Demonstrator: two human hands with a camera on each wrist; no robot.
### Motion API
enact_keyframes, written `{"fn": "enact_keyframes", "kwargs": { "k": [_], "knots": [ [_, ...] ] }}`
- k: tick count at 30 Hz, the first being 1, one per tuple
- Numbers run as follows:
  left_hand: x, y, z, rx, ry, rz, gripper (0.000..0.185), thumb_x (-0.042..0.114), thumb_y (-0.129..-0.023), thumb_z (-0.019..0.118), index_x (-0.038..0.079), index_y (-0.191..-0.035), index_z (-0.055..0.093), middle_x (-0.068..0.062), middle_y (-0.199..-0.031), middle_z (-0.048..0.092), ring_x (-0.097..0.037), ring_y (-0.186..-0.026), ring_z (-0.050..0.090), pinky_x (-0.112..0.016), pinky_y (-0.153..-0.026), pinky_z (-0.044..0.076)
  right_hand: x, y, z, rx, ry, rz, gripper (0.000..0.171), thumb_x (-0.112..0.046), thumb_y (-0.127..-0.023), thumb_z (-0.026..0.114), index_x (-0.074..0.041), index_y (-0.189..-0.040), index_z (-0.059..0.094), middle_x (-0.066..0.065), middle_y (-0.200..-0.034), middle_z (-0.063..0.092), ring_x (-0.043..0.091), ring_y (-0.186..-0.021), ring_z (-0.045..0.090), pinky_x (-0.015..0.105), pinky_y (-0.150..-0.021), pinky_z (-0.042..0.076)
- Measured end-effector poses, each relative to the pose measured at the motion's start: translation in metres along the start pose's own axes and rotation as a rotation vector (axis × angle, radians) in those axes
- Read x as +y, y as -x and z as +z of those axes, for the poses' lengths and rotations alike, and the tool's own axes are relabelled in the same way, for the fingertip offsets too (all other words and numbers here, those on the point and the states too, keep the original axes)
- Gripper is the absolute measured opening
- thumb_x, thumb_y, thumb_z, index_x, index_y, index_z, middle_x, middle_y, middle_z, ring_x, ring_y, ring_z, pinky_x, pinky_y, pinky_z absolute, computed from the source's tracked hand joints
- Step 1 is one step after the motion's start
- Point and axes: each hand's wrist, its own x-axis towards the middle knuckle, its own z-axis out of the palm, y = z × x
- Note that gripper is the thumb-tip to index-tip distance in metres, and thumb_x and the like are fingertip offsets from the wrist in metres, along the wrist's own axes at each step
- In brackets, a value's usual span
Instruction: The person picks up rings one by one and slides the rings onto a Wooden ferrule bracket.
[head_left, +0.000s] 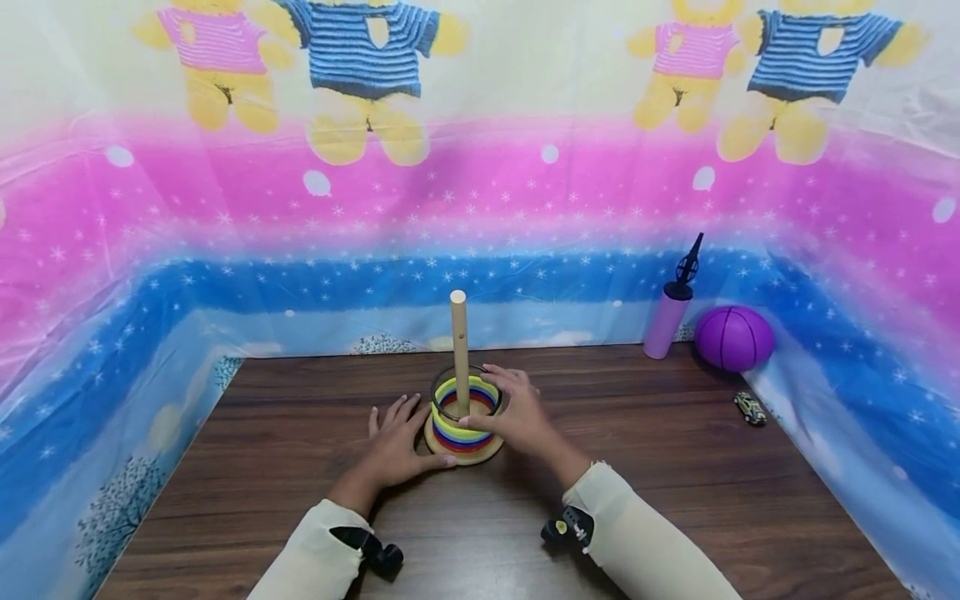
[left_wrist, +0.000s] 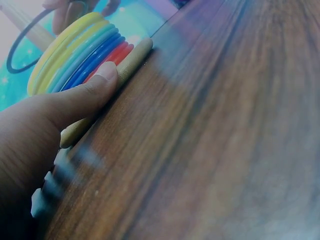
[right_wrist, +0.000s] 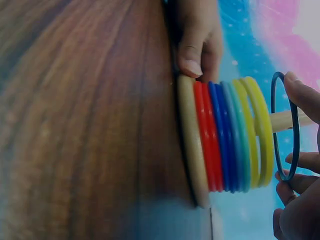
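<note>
A wooden post (head_left: 460, 333) stands upright on a round wooden base (head_left: 487, 457). Stacked on the base around the post are red rings (right_wrist: 206, 145), blue rings (right_wrist: 225, 145), teal rings (right_wrist: 241, 145) and, on top, yellow rings (right_wrist: 268, 145). My right hand (head_left: 521, 412) pinches a black ring (right_wrist: 296, 142) between thumb and fingers. That ring encircles the post, with a gap between it and the top yellow ring in the right wrist view. My left hand (head_left: 397, 450) lies beside the base, fingers spread on the tabletop, thumb against the base's edge.
At the back right of the brown wooden table (head_left: 300, 517) stand a pink hand pump (head_left: 666, 321) and a purple ball (head_left: 735, 338). A small toy car (head_left: 750, 409) sits near the right edge. Printed cloth (head_left: 510, 200) surrounds the back and sides.
</note>
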Motion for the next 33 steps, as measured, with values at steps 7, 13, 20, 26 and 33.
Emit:
{"fn": "enact_keyframes", "kwargs": {
  "k": [7, 13, 20, 26, 33],
  "knots": [
    [0.0, 0.0, 0.001, 0.006, 0.0, 0.001, 0.109, 0.073, -0.086, 0.081, 0.015, -0.17, 0.042, -0.021, -0.179, 0.031, -0.046, -0.169, 0.018, -0.082, -0.129, -0.001, 0.005, 0.002, 0.005, -0.025, 0.029, -0.006, 0.081, -0.037, -0.083, 0.098, -0.003, -0.149, 0.066, 0.011, -0.168, 0.054, 0.038, -0.157, 0.041, 0.083, -0.126, 0.017],
    [0.001, 0.001, 0.0, 0.006, 0.001, 0.003, 0.109, 0.073, -0.087, 0.081, 0.014, -0.17, 0.042, -0.021, -0.179, 0.031, -0.046, -0.169, 0.018, -0.082, -0.129, 0.0, 0.008, 0.003, 0.007, -0.035, 0.032, -0.013, 0.081, -0.035, -0.083, 0.098, -0.001, -0.15, 0.066, 0.013, -0.167, 0.054, 0.04, -0.155, 0.041, 0.083, -0.124, 0.019],
    [0.002, 0.002, -0.001, 0.007, 0.006, 0.004, 0.109, 0.073, -0.087, 0.081, 0.013, -0.17, 0.042, -0.021, -0.179, 0.031, -0.046, -0.169, 0.018, -0.081, -0.129, -0.001, 0.01, 0.003, 0.007, -0.032, 0.041, -0.009, 0.081, -0.036, -0.083, 0.098, -0.002, -0.15, 0.066, 0.011, -0.167, 0.054, 0.039, -0.154, 0.042, 0.08, -0.123, 0.023],
    [0.001, 0.001, -0.001, 0.007, 0.005, 0.009, 0.109, 0.072, -0.087, 0.081, 0.013, -0.17, 0.042, -0.021, -0.179, 0.031, -0.047, -0.169, 0.018, -0.082, -0.129, 0.0, 0.013, 0.002, 0.008, -0.035, 0.04, -0.012, 0.082, -0.035, -0.082, 0.099, -0.003, -0.15, 0.066, 0.011, -0.167, 0.054, 0.039, -0.154, 0.041, 0.081, -0.123, 0.022],
    [0.001, 0.0, 0.001, 0.01, 0.009, 0.01, 0.109, 0.072, -0.087, 0.081, 0.013, -0.17, 0.042, -0.022, -0.179, 0.031, -0.047, -0.169, 0.018, -0.082, -0.128, -0.001, 0.016, 0.002, 0.007, -0.048, 0.024, -0.012, 0.084, -0.032, -0.082, 0.1, -0.006, -0.153, 0.063, 0.013, -0.171, 0.049, 0.042, -0.159, 0.037, 0.087, -0.124, 0.013]
  ]
}}
